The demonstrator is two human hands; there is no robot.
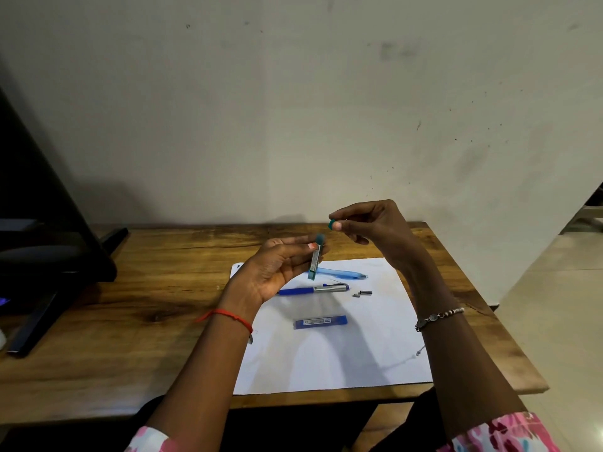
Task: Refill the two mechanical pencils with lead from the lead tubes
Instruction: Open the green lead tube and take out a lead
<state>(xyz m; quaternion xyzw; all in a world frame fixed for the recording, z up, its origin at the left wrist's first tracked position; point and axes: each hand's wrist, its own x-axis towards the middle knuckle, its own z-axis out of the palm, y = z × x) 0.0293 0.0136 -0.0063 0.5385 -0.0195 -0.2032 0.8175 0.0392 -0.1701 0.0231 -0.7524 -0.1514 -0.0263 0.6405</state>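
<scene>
Both grips are busy: the left grip [277, 269] holds the green lead tube [316, 259] between thumb and fingers, nearly upright, and the right grip [375, 226] pinches the small green cap [332, 225] at the fingertips, just beside and a little above the top of the tube. I judge that the tube is held upright so that the thin leads do not fall out while the cap is off. Below them, on the white paper [326, 360] that lies on the wooden surface [130, 288], are the light blue pencil [342, 274] and the dark blue pencil [313, 290] with a silver upper part. Two small metal pieces [365, 292] rest near the silver end; probably they belong to this pencil and are off so that the barrel can receive lead. The blue lead tube [320, 321] lies nearer to the person, well apart from both grips. The paper probably helps to see any lead that drops
</scene>
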